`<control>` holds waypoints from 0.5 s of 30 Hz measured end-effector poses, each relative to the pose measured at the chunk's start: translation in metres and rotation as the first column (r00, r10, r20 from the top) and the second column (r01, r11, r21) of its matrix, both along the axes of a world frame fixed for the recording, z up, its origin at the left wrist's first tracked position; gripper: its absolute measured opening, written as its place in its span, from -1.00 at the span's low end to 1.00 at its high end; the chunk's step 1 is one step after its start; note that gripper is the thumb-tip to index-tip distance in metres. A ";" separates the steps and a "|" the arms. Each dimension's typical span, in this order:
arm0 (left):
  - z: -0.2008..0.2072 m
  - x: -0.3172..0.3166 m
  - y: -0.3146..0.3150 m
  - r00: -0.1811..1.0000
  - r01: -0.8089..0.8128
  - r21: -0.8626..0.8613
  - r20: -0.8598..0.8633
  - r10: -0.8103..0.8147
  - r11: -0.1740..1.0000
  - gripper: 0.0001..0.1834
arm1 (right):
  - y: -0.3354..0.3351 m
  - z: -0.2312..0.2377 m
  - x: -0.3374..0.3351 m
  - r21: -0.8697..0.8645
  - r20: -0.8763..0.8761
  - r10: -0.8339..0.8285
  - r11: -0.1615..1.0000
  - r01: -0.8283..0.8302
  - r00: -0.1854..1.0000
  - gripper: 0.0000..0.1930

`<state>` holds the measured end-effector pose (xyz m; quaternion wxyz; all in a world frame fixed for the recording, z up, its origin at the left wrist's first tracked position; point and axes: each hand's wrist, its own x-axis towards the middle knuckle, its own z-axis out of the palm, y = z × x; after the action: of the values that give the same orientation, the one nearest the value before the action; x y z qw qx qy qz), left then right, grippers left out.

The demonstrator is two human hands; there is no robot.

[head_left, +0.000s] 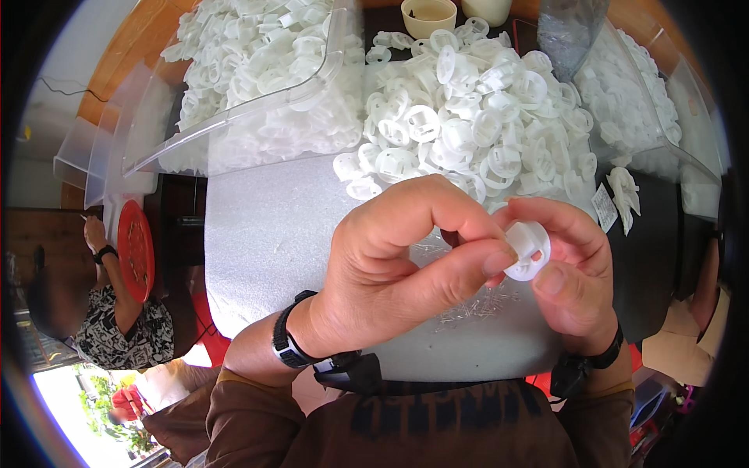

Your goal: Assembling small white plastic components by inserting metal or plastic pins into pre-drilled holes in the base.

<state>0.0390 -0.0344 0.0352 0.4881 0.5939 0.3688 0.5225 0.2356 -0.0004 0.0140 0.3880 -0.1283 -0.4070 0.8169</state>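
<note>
A small white round plastic part (534, 248) with a raised block and a slot is held up in front of me. My left hand (398, 269) pinches its block between thumb and forefinger. The thumb and fingers of my right hand (577, 265) close on its disc from the other side. Below the hands, thin metal pins (477, 308) lie scattered on the grey foam-like work surface (261, 234). Just beyond my hands rises a loose heap of similar white parts (488, 125).
Clear bins full of white parts stand at the back left (234, 132) and right (663, 129). Behind the heap is a cream bowl (428, 33). A printed paper slip (603, 207) lies at right. A person (125, 324) sits at left beside a red tray (136, 249).
</note>
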 end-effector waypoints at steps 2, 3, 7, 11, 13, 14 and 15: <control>0.000 -0.003 0.000 0.993 -0.003 0.097 -0.115 0.014 0.995 -0.85 | 0.001 -0.001 0.001 0.023 0.008 -0.002 1.000 0.002 1.000 -0.47; 0.001 -0.003 0.000 0.993 -0.003 0.097 -0.115 0.014 0.995 -0.85 | 0.000 0.000 0.001 0.023 0.008 -0.003 1.000 0.002 1.000 -0.47; 0.002 0.000 -0.002 0.986 -0.040 0.121 -0.155 0.059 0.992 -0.84 | -0.002 0.003 -0.001 0.022 0.056 -0.060 0.998 0.059 0.997 -0.45; 0.002 0.000 -0.004 0.989 -0.063 0.054 -0.133 0.069 0.997 -0.84 | 0.000 -0.002 0.002 0.197 0.066 -0.101 0.977 0.086 0.993 -0.45; 0.001 0.000 -0.004 0.989 -0.067 0.053 -0.126 0.073 0.996 -0.84 | 0.000 0.000 0.003 0.251 0.106 -0.131 0.963 0.101 0.986 -0.46; 0.001 0.000 -0.003 0.991 -0.068 0.052 -0.116 0.073 0.996 -0.83 | 0.000 0.001 0.004 0.305 0.146 -0.166 0.945 0.116 0.975 -0.46; 0.000 0.001 -0.003 0.991 -0.065 0.051 -0.115 0.071 0.997 -0.83 | 0.000 0.001 0.004 0.305 0.147 -0.169 0.945 0.118 0.975 -0.46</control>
<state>0.0397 -0.0371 0.0354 0.4336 0.6219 0.4042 0.5117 0.2398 -0.0004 0.0152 0.4249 -0.1680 -0.5454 0.7027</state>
